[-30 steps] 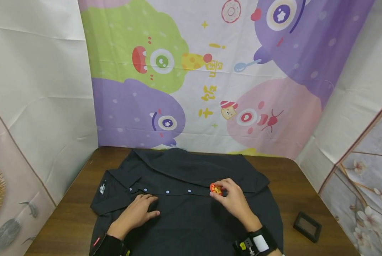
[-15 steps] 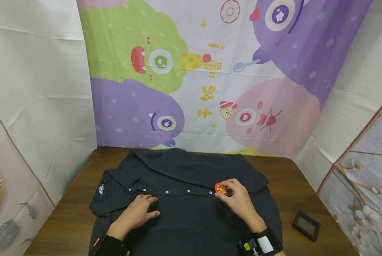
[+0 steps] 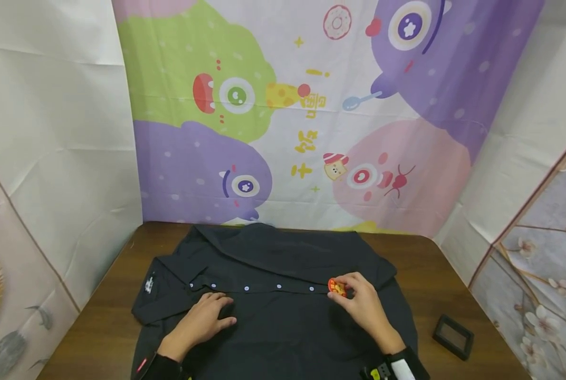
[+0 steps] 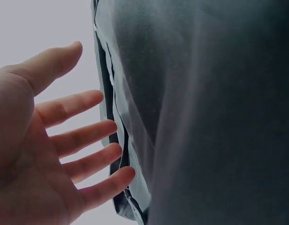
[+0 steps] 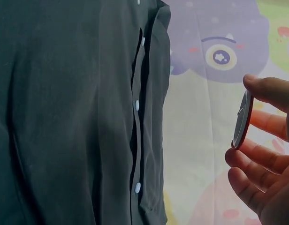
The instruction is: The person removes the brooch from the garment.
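Observation:
A black button-up shirt (image 3: 283, 327) lies spread across the wooden table, its row of pale buttons running sideways in the head view. My right hand (image 3: 364, 306) pinches a round red-and-yellow badge (image 3: 336, 287) between thumb and fingers, near the right end of the button row. From the right wrist, the badge (image 5: 242, 121) is seen nearly edge-on, showing a silvery back with a small pin-like part. My left hand (image 3: 204, 319) rests on the shirt near the placket's left part. In the left wrist view its fingers (image 4: 81, 140) look loosely extended, with nothing held.
A small black rectangular frame (image 3: 453, 336) lies on the table (image 3: 482, 364) to the right of the shirt. Behind the table hangs a cartoon-printed curtain (image 3: 301, 200), with white cloth walls on either side. A white print marks the folded sleeve (image 3: 161, 295) at left.
My right hand has moved a little to the right with the badge, uncovering a shirt button beside it. The left hand stays in place. The head view has tilted slightly.

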`<action>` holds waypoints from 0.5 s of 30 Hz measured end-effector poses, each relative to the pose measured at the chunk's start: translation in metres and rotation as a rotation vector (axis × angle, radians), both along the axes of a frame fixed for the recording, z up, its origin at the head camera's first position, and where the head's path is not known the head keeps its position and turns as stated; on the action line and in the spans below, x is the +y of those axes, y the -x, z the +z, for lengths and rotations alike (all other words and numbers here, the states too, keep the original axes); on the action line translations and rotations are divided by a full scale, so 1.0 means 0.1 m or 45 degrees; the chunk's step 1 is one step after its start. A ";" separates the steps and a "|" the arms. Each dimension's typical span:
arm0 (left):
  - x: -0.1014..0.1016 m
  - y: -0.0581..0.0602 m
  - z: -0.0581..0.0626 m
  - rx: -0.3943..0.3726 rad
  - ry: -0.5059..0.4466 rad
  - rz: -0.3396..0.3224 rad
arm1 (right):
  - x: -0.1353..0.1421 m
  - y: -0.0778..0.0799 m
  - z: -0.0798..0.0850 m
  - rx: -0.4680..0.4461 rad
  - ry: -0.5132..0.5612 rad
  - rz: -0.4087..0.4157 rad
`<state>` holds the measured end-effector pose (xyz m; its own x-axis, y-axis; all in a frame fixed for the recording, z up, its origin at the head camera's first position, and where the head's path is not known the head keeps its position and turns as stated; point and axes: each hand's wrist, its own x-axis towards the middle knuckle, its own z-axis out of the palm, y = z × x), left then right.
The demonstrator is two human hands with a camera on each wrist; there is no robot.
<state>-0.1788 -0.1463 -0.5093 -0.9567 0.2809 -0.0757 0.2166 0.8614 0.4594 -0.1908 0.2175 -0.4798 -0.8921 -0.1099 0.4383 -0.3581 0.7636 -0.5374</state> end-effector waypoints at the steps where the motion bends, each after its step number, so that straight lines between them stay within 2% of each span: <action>1: 0.00 -0.01 -0.01 0.001 -0.009 -0.001 | 0.01 -0.01 -0.01 0.000 -0.005 -0.007; 15: -0.01 -0.02 -0.01 -0.020 -0.032 0.002 | 0.14 -0.04 -0.05 0.051 -0.017 -0.089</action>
<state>-0.1773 -0.1473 -0.5106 -0.9559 0.2816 -0.0840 0.2078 0.8500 0.4840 -0.1870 0.2313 -0.4848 -0.8796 -0.0540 0.4726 -0.3247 0.7943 -0.5136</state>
